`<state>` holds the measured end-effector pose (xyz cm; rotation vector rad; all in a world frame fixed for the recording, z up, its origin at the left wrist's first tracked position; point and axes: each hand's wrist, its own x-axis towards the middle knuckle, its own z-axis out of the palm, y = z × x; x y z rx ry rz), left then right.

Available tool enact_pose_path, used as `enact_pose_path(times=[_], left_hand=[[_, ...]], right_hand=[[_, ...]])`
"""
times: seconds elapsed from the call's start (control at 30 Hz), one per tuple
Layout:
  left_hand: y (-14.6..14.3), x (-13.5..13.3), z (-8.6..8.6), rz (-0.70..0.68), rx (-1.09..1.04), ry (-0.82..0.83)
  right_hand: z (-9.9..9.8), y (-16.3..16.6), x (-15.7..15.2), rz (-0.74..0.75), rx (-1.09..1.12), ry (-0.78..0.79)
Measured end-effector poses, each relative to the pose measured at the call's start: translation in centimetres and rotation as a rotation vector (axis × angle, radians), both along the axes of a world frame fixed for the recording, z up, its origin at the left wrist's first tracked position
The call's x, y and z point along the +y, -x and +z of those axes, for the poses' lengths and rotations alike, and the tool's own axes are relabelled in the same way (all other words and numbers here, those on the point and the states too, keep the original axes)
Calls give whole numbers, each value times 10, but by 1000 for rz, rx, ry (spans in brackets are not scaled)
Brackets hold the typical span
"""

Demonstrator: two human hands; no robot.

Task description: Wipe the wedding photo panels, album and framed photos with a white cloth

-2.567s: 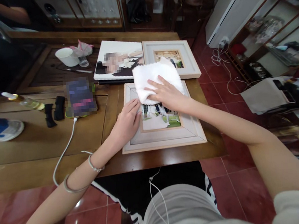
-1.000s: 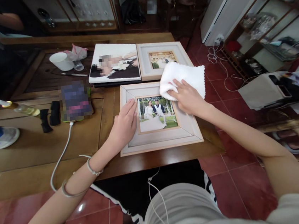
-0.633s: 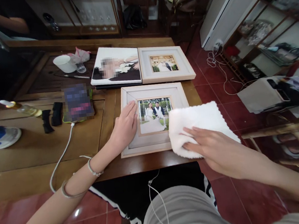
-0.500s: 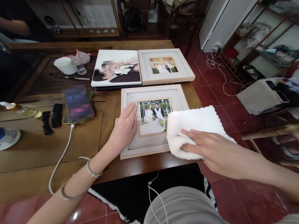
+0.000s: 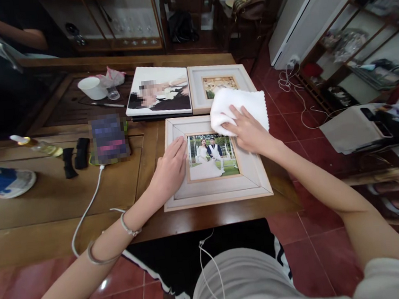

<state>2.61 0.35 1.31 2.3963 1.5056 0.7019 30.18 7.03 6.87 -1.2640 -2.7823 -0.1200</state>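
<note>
A light wooden picture frame [image 5: 221, 192] lies flat near the table's front edge, with a wedding photo [image 5: 211, 156] in its middle. My left hand [image 5: 173, 166] rests flat on the frame's left border, fingers stretched out and holding nothing. Under the fingers of my right hand [image 5: 251, 132] is a white cloth [image 5: 239, 102], bunched at its left side. The cloth lies across the frame's upper right part and hides that corner. It also overlaps a second picture frame [image 5: 198, 90] behind, covering part of its photo.
Left of the second frame lies a photo panel [image 5: 160, 99]. A phone [image 5: 109, 139] with a white cable, a dropper bottle [image 5: 37, 146] and a white cup [image 5: 91, 88] are on the table [image 5: 118, 189]. Part of another person's arm [image 5: 4, 25] shows at upper left.
My right hand has slid the cloth from the frame's lower right up to its upper right, uncovering the lower right corner. My left hand stays on the left border.
</note>
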Motion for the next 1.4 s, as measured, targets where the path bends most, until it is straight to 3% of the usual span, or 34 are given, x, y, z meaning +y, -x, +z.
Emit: enact_pose_path(times=[0.17,0.3,0.43,0.57,0.77,0.9,1.0,1.1,1.2,1.4], left_hand=[[0,-1,1,11,-19,13],[0,-1,1,14,-29,14],[1,-1,0,10,-16,12],[2,0,3,-12,35,12],[2,0,7,-33,93,30],[3,0,7,-29,73,38],[3,0,6,-30,59,35],[3,0,5,-32,48,25],[2,1,4,-27,48,20],[2,1,5,-28,65,24]], right_hand=[[11,4,-60,84,-117,126],[37,-3,-113,179,-117,319],[59,-7,-143,301,-24,507],[48,4,-139,291,40,520],[10,9,-70,78,37,191],[8,5,-19,-2,80,21],[9,13,-4,10,-14,37],[7,25,-14,19,-127,108],[11,30,-45,40,-170,182],[52,14,-126,245,-203,417]])
